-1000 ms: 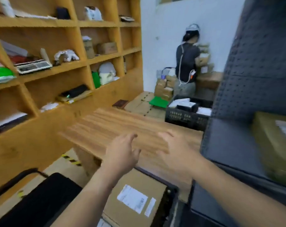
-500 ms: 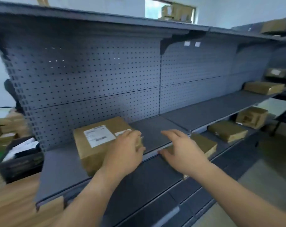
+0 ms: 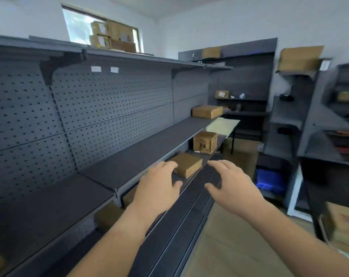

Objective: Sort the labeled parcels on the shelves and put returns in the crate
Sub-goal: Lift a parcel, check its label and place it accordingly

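Our left hand and right hand both empty, fingers spread; flat parcel just ahead between them, left nearer.

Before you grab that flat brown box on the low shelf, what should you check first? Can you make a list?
1. Hands free: ok, the left hand and right hand are open, holding nothing.
2. Nothing stacked on the flat parcel: ok.
3. Its label readable: cannot tell, the top looks plain and blurred.
4. Room around it: ok, the taller box stands apart behind it.
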